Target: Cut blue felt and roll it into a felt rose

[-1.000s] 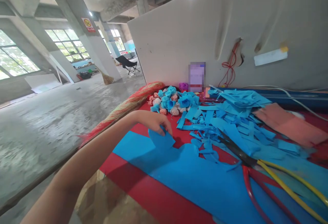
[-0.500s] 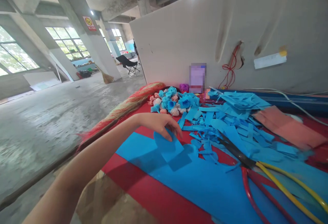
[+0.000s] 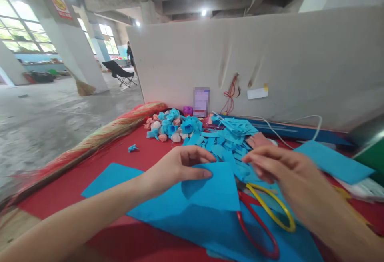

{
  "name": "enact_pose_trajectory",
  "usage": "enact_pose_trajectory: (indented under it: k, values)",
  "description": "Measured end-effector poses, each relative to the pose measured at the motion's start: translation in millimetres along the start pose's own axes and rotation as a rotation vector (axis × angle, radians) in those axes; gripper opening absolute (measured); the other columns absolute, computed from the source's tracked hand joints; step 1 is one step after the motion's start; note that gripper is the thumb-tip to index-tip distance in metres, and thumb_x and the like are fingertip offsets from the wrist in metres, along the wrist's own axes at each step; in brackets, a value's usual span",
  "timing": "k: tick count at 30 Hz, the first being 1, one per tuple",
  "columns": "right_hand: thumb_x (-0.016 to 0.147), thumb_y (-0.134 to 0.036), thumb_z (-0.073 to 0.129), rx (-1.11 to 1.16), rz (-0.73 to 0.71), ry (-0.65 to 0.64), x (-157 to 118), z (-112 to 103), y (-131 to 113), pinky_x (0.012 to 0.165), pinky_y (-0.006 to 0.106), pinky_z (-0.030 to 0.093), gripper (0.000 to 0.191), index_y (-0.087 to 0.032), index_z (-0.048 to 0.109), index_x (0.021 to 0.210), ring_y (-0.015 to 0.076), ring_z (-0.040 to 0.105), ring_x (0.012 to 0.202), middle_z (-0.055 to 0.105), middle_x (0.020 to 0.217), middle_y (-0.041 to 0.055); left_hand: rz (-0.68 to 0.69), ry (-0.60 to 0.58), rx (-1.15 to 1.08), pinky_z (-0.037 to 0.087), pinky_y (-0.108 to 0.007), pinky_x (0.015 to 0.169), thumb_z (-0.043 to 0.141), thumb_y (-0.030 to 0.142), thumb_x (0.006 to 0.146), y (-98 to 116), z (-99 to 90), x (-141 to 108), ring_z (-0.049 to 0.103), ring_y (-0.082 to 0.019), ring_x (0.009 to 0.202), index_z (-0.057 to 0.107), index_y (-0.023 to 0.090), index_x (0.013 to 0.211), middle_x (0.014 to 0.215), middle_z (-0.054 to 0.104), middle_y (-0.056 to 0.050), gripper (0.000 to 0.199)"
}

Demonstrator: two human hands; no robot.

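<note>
Blue paper, one squarish piece (image 3: 222, 186), is pinched in the left hand (image 3: 174, 168) above the broad sheet (image 3: 168, 214), its straight edge toward the half-curled right hand (image 3: 288, 170) (whether that holds anything, I cannot tell). Its long axis is unclear. Formed flowers (image 3: 174, 128) lie heaped beyond; this piece is unshaped.

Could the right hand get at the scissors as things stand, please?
Probably yes: the handles of the scissors lie exposed near the right hand, though the blue sheet held by the left hand seems to hide the blades.
</note>
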State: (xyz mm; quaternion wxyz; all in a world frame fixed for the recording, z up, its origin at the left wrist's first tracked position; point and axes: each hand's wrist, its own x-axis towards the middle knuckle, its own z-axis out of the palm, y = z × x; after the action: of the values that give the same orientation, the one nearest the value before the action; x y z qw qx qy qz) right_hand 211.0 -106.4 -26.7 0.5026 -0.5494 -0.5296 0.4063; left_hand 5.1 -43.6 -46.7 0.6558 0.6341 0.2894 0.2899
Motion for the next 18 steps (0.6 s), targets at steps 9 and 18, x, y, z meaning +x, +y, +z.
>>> enact_pose_trajectory:
  k: [9,18]
  values:
    - [0.077,-0.040,0.050,-0.261,-0.018,-0.226,-13.4,13.0,9.7,0.053,0.023,0.039,0.026,-0.019,0.044,0.064,0.0122,0.044,0.058,0.043,0.061,-0.0016,-0.063,0.082,-0.087,0.045,-0.022,0.072,0.067,0.035,0.071,1.5,21.2,-0.9,0.059,-0.014,0.083,0.068,0.021,0.087,0.087,0.067,0.000,0.021]
    - [0.069,-0.044,0.053,-0.240,0.015,-0.131,-10.4,2.2,12.5,0.040,0.020,0.025,0.028,-0.017,0.047,0.065,0.0066,0.027,0.046,0.034,0.054,-0.0046,-0.235,-0.339,-0.034,0.044,-0.017,0.042,0.057,0.029,0.079,-5.4,22.5,2.5,0.061,-0.010,0.045,0.070,0.014,0.071,0.065,0.070,-0.003,0.021]
